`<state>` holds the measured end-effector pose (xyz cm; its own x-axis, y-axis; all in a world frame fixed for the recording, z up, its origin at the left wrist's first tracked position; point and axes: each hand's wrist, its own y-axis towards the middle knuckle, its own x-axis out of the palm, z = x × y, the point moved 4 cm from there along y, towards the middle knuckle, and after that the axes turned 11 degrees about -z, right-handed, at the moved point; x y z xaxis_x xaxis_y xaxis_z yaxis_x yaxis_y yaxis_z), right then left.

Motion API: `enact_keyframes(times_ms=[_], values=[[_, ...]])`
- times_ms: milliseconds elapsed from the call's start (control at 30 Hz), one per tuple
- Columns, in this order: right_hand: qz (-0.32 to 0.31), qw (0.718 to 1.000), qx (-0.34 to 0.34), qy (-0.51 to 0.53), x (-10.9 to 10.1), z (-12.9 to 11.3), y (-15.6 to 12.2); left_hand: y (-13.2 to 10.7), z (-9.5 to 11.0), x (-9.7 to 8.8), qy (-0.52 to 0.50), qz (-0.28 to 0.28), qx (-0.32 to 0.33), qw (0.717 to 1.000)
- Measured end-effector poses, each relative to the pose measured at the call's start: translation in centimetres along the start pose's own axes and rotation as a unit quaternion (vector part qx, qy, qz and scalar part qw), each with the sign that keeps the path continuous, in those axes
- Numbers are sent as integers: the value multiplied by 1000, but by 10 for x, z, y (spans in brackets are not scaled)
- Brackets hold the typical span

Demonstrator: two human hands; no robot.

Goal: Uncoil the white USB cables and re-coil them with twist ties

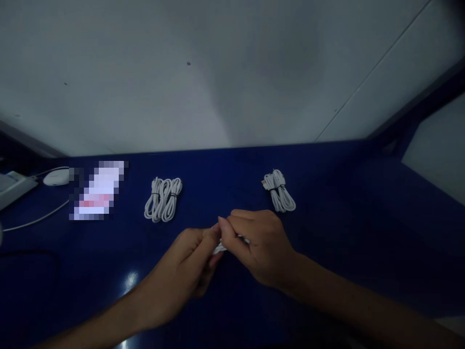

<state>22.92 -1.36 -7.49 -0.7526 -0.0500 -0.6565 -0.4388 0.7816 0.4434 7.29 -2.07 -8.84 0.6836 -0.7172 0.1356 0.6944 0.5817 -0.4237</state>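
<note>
My left hand [192, 257] and my right hand [259, 242] meet above the blue table [218, 184], both closed on a white cable [219, 248]. Only a short stretch of that cable shows between the fingers; the rest is hidden by my hands. Beyond my left hand lie coiled white cables [162, 199], bound with dark ties. Past my right hand rests another group of coiled white cables [279, 191], also tied, with a plug end showing at its left side.
A phone-shaped lit screen [98, 191], blurred out, lies on the left. Next to it are a white rounded device [56, 177], a white box [16, 186] and a loose white cord [43, 224]. A pale wall [218, 72] rises behind the table.
</note>
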Motion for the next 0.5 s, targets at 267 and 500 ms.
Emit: enact_keyframes(times_ms=[267, 500], values=[[16, 999, 34, 8, -6, 0, 2, -8, 10, 0, 88, 21, 31, 995], [51, 989, -51, -128, -5, -1, -1, -4, 5, 0, 8, 34, 27, 999]])
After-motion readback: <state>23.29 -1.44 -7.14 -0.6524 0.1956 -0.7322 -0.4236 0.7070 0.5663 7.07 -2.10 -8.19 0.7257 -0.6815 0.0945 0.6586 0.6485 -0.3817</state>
